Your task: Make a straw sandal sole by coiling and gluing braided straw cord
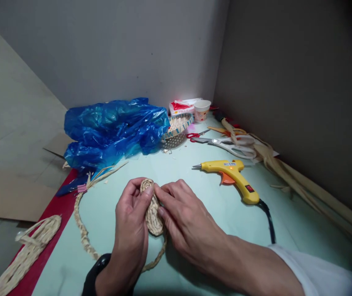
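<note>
Between my two hands is a small oval coil of braided straw [154,213], held upright over the table. My left hand [133,209] grips its left side, thumb lying across the front face. On the right edge, the fingers and thumb of my right hand [183,213] pinch the coil. From its lower end a straw braid [83,230] loops under my left wrist and out to the left, where a pink clip [82,188] holds its frayed end. A yellow hot glue gun [229,174] with an orange trigger lies to the right, nozzle pointing left.
A blue plastic bag [111,127] is heaped at the back left, beside a woven basket [180,123]. White-handled scissors [225,144], red scissors [194,135], a paper cup [202,111] and long straw strips [274,164] lie farther back and right. A woven straw sole [31,250] rests at the left edge.
</note>
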A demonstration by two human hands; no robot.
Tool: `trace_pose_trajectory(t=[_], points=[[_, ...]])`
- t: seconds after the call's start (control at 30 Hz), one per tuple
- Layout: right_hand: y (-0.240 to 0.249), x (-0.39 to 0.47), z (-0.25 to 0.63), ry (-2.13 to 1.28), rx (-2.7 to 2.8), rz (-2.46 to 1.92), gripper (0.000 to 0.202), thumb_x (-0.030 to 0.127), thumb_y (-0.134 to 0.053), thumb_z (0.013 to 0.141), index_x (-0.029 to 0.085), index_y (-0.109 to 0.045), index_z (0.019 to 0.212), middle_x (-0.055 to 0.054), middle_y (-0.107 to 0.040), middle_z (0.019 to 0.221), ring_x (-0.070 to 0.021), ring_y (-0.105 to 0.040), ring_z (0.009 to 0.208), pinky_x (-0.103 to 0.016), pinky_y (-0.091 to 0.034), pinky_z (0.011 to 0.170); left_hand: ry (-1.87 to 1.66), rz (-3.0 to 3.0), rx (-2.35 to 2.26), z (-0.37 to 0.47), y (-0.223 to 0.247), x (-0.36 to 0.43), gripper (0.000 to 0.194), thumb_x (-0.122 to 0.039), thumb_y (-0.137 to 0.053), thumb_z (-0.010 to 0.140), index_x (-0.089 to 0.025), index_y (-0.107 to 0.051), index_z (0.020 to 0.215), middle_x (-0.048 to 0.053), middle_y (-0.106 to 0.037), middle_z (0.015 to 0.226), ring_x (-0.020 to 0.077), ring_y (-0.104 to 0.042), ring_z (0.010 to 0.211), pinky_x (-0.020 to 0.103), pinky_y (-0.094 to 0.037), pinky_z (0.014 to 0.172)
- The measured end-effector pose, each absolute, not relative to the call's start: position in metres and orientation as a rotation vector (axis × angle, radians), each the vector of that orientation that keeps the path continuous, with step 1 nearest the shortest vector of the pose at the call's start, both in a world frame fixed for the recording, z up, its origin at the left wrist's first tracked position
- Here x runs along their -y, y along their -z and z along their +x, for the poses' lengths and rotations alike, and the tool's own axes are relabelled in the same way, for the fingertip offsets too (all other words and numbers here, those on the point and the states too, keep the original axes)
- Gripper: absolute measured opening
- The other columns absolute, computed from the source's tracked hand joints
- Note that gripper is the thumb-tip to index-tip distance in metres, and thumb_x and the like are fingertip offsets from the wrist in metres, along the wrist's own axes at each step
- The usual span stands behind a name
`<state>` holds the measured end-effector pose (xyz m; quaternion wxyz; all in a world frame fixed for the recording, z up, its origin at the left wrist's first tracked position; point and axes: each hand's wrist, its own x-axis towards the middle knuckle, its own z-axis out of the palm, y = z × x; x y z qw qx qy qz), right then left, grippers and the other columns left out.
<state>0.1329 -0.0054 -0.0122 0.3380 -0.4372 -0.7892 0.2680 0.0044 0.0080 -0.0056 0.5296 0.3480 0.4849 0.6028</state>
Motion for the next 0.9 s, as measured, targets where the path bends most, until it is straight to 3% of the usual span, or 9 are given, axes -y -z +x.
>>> trace_pose_trajectory(t=[0.13, 0.37, 0.63, 0.9], points=[[0.014, 0.004, 0.134, -0.731, 2.065, -1.152, 0.028, 0.008, -0.043, 0.098, 0.008, -0.064, 0.117, -0.014, -0.061, 0.104, -0.0283, -0.048, 0.096, -0.052, -0.047, 0.090, -1.417, 0.838, -1.165, 0.005, 0.008, -0.008, 0.030, -0.030, -0.090, 0.069, -0.019, -0.067, 0.085, -0.003, -0.065, 0.075, 0.0123, -0.056, 0.072, 0.022, -0.047, 0.067], [0.014, 0.001, 0.135, -0.783, 1.892, -1.098, 0.025, 0.009, -0.051, 0.098, 0.017, -0.066, 0.117, -0.007, -0.066, 0.102, -0.0241, -0.053, 0.096, -0.045, -0.045, 0.092, -1.382, 0.769, -1.091, 0.006, 0.000, -0.010, 0.024, -0.027, -0.084, 0.074, -0.019, -0.064, 0.085, -0.003, -0.061, 0.075, 0.0123, -0.055, 0.072, 0.021, -0.047, 0.067], [0.017, -0.003, 0.138, -0.737, 1.936, -1.152, 0.036, 0.012, -0.056, 0.097, 0.015, -0.062, 0.132, -0.010, -0.067, 0.107, -0.0261, -0.057, 0.099, -0.045, -0.047, 0.094, -1.379, 0.717, -0.998, 0.003, 0.000, -0.018, 0.016, -0.025, -0.079, 0.075, -0.018, -0.065, 0.079, -0.002, -0.060, 0.078, 0.0135, -0.054, 0.076, 0.022, -0.047, 0.073], [0.014, -0.004, 0.141, -0.769, 1.946, -1.088, 0.026, 0.010, -0.052, 0.094, 0.018, -0.069, 0.113, -0.005, -0.062, 0.094, -0.0207, -0.058, 0.087, -0.034, -0.047, 0.080, -1.376, 0.726, -1.008, 0.003, 0.004, -0.018, 0.016, -0.023, -0.079, 0.075, -0.019, -0.066, 0.083, -0.002, -0.061, 0.074, 0.0139, -0.056, 0.070, 0.024, -0.046, 0.066]])
